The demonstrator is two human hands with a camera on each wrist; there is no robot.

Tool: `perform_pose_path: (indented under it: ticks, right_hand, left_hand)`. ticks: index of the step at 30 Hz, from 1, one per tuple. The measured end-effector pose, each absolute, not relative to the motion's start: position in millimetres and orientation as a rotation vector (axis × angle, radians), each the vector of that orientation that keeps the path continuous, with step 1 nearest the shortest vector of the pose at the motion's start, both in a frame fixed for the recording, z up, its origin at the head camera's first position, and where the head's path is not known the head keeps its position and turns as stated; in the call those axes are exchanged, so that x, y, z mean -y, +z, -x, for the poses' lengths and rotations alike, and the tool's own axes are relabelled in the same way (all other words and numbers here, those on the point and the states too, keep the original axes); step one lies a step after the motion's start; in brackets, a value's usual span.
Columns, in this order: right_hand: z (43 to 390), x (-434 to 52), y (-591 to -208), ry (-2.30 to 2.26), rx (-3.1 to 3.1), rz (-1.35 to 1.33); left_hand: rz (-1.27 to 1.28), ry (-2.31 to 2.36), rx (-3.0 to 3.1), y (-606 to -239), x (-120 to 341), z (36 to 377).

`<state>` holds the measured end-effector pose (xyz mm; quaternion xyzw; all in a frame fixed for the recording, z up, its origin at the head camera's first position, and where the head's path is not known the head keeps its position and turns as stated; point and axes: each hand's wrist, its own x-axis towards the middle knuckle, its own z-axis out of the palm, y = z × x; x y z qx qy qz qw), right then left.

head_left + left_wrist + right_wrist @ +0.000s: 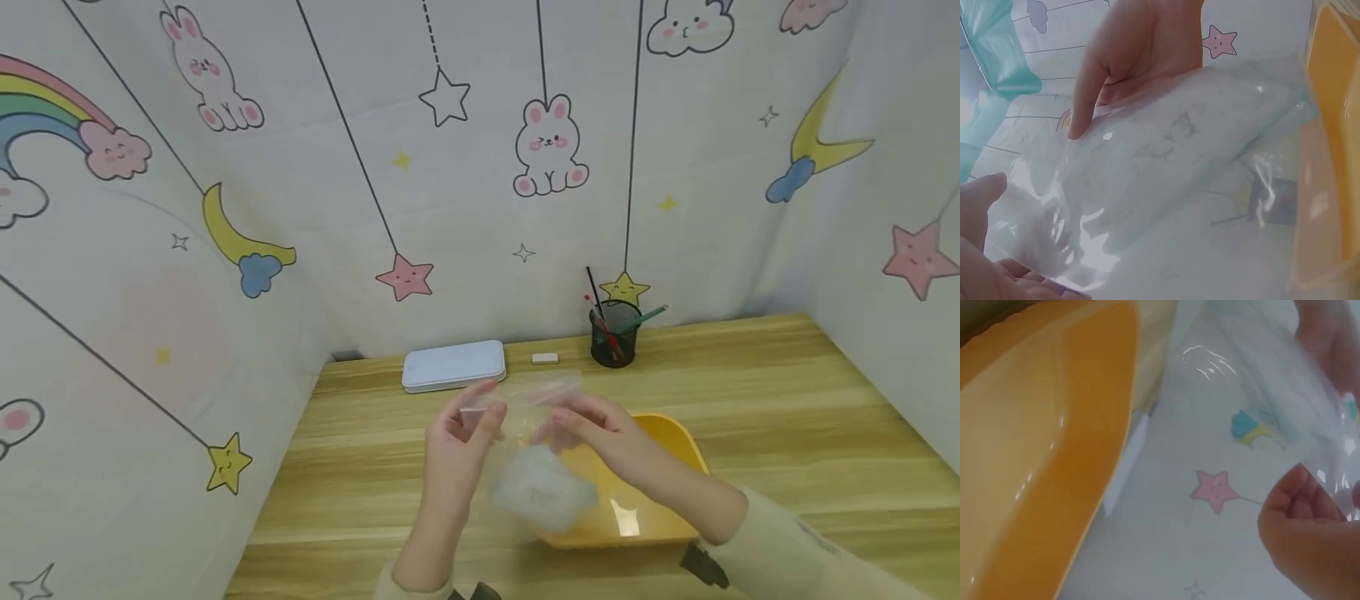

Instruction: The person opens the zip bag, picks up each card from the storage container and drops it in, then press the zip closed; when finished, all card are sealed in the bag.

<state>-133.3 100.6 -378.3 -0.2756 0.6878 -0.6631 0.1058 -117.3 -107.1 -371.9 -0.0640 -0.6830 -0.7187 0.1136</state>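
A clear plastic zip bag hangs from both hands over the front left part of a yellow tray. Inside it sits a soft-looking white bundle with a pale teal edge and faint grey print; its kind is unclear. My left hand pinches the bag's top left edge between thumb and fingers. At the top right edge, my right hand grips the plastic, its fingers partly behind the film. The right wrist view shows the curled right fingers on the bag's edge.
The yellow tray stands below and right of the bag. Along the back of the wooden table are a white case, a small white eraser and a black mesh pen cup. A printed curtain surrounds the table.
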Motion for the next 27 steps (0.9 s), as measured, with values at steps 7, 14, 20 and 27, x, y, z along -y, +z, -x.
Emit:
perform_pose_path:
  ticks: [7, 14, 20, 27]
  right_hand:
    - [128, -106, -377, -1.946, -2.058, 0.747]
    - [128, -106, -367, -1.982, -2.164, 0.558]
    - [129, -102, -362, -1.965, -2.188, 0.422]
    - [127, -98, -361, -2.0, -2.22, 0.31]
  left_hand:
    - [0.194, -2.081, 2.02, -376, 100, 115]
    - [0.258, -2.024, 2.007, -378, 93, 114]
    - [0.253, -2.022, 2.024, -378, 88, 113]
    - [0.323, -1.901, 2.013, -369, 83, 109]
